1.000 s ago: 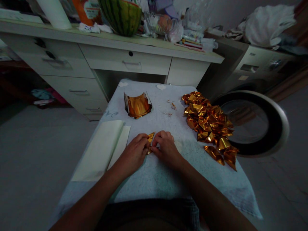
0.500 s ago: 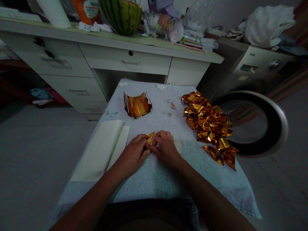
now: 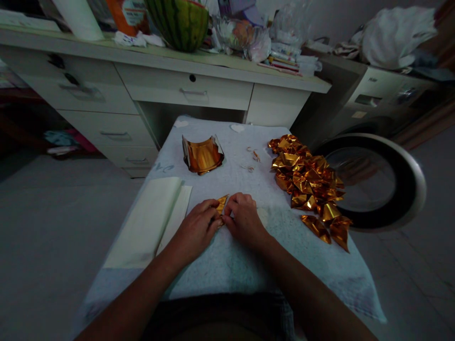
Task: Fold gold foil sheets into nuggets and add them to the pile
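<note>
A small piece of shiny gold foil paper (image 3: 222, 202) shows between my hands over the middle of the cloth, its lower part hidden by fingers. My left hand (image 3: 202, 222) is closed on the foil. My right hand (image 3: 244, 217) meets it from the other side, thumb and fingers pinched together at the foil's edge. Beyond my hands stands a curved stack of gold foil sheets (image 3: 203, 155). To the right lies a heap of folded gold foil pieces (image 3: 309, 177). A few small thin bits (image 3: 256, 156) lie between stack and heap.
Pale folded paper sheets (image 3: 145, 222) lie at the left on the cloth-covered table (image 3: 227, 274). Behind it stands a white desk (image 3: 192, 92) holding a cut watermelon (image 3: 177, 23) and clutter. At the right, a washing machine's round door (image 3: 408, 184) hangs open beside the table.
My hands stay in nearly the same place on the foil, with only slight finger movement. The stack and the heap have not moved.
</note>
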### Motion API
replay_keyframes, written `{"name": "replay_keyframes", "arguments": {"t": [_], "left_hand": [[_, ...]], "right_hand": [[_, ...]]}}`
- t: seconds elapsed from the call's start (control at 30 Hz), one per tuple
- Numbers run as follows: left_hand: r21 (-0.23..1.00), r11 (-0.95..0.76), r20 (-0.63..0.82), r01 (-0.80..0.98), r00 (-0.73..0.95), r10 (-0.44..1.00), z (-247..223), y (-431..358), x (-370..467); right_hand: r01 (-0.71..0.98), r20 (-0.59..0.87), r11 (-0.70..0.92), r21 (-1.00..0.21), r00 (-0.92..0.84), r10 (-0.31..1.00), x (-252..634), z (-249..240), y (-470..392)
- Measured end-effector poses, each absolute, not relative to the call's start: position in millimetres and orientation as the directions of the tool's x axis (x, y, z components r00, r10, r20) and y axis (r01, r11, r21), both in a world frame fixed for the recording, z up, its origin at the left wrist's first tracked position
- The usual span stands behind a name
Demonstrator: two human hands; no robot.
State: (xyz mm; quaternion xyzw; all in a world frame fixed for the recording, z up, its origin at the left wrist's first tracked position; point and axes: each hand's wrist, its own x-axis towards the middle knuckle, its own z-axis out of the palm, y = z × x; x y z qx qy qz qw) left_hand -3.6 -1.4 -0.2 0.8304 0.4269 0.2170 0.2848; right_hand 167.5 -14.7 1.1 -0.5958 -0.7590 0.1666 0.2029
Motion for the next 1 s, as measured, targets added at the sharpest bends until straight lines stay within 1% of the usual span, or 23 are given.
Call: {"name": "replay_keyframes", "arguments": {"t": [0.3, 0.47, 0.7, 1.0], "left_hand": [[0.664, -0.497, 0.145, 0.559, 0.555, 0.819, -1.8, -2.5, -5.4], [0.667, -0.494, 0.139, 0.557, 0.559, 0.818, 0.6, -1.9, -3.9], [0.659, -0.500, 0.127, 0.562, 0.571, 0.811, 1.7, -2.9, -6.6], [0.662, -0.507, 0.153, 0.552, 0.563, 0.812, -2.1, -3.3, -5.7]], "right_hand": [[0.855, 0.093, 0.225, -0.467, -0.206, 0.974, 168.7, 2.2, -15.9], [0.849, 0.095, 0.249, -0.466, -0.232, 0.968, 168.7, 0.8, -15.4], [0.876, 0.056, 0.229, -0.424, -0.227, 0.972, 166.6, 4.6, -16.8], [0.866, 0.059, 0.249, -0.434, -0.248, 0.967, 167.9, 8.7, -19.5]]}}
